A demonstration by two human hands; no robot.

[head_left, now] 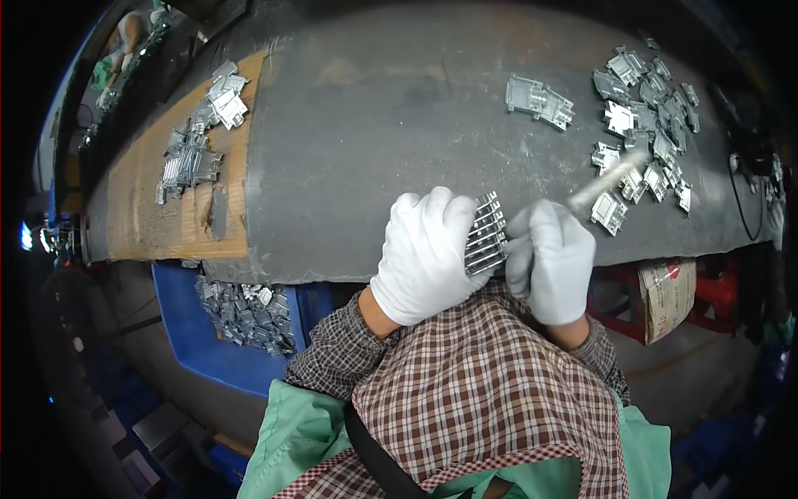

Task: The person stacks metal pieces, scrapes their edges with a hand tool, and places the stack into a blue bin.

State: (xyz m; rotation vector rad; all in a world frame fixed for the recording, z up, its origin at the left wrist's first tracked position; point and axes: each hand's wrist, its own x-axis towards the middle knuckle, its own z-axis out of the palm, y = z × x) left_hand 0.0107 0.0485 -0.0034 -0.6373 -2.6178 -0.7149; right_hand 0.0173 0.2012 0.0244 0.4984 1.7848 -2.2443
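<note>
Ribbed metal casting (485, 235), silvery with parallel fins, sits between the two gloved hands just above the near edge of the dark worktop (374, 141). The left hand (426, 254), in a white glove, wraps its grip around the casting's left side and holds it tilted. The right hand (550, 259), also in a white glove, has its grip closed around a thin pale tool (607, 180) that is blurred and points up and to the right; its fingers lie just beside the casting's right edge, though whether the tool's tip touches the part cannot be told. A heap of similar metal parts (648, 116) lies on the worktop to the right, with one larger piece (539, 101) apart from it. More parts (195, 141) rest on a wooden board (141, 200) at the left. Below the worktop's edge, a blue bin (187, 328) holds further castings. Checked sleeves and a green apron show at the bottom.
</note>
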